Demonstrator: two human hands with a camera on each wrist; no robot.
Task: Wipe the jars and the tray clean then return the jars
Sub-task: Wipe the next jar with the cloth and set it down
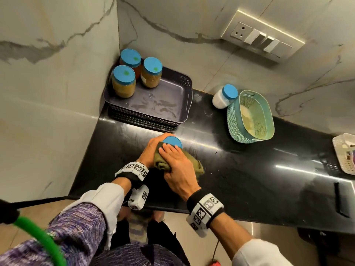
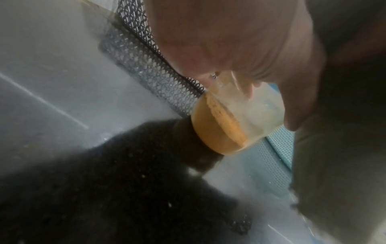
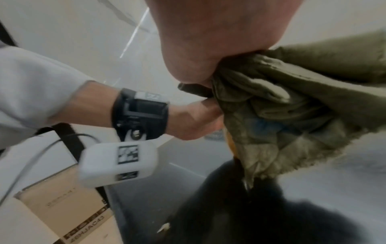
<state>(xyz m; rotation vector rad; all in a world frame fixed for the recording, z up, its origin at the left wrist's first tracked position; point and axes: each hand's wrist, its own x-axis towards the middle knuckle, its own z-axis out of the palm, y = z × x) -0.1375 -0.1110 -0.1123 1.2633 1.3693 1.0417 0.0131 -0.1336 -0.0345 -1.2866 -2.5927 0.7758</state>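
Left wrist view: blue-lidded jar (image 2: 225, 125), orange paste low inside, gripped by left fingers (image 2: 246, 49); right fingers (image 1: 169, 150) press olive cloth (image 1: 184, 166).

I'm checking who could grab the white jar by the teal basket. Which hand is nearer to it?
The right hand, though neither is close: both are at the front counter edge around a blue-lidded jar, and the white jar stands farther back to their right.

Blue-lidded jars (image 1: 124, 81), dark lattice tray (image 1: 169, 104), olive cloth (image 1: 163, 162), teal basket (image 1: 236, 123)
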